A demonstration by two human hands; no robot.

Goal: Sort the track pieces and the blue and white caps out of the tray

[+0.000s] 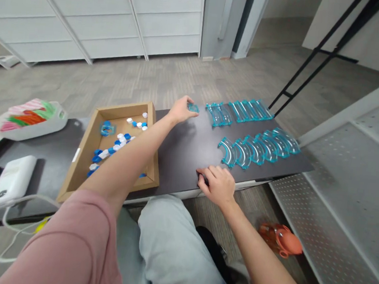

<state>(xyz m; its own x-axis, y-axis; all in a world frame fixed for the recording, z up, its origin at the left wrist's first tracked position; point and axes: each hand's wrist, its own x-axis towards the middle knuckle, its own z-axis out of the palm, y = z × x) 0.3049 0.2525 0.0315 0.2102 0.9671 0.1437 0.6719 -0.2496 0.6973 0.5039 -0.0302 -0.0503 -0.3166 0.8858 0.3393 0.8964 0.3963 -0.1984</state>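
My left hand (pixel 180 110) reaches over the far side of the dark table, its fingers closed on a small clear teal plastic track piece (pixel 193 108). Just right of it lie short curved teal track pieces (pixel 219 114) side by side, then a row of straight teal track pieces (pixel 250 111). At the near table edge, my right hand (pixel 218 184) rests with curled fingers. Whether something dark between its thumb and forefinger is an object or the tabletop is unclear. Beyond this hand runs a row of larger curved teal track pieces (pixel 258 149).
A cardboard box (pixel 153 158) holds blue and white small pieces (pixel 118 144) and a clear teal piece (pixel 107 128). Further left stand a white basket (pixel 33 130) with colourful items and a white device (pixel 11 181) with cables. A metal perforated shelf (pixel 332 181) borders the right.
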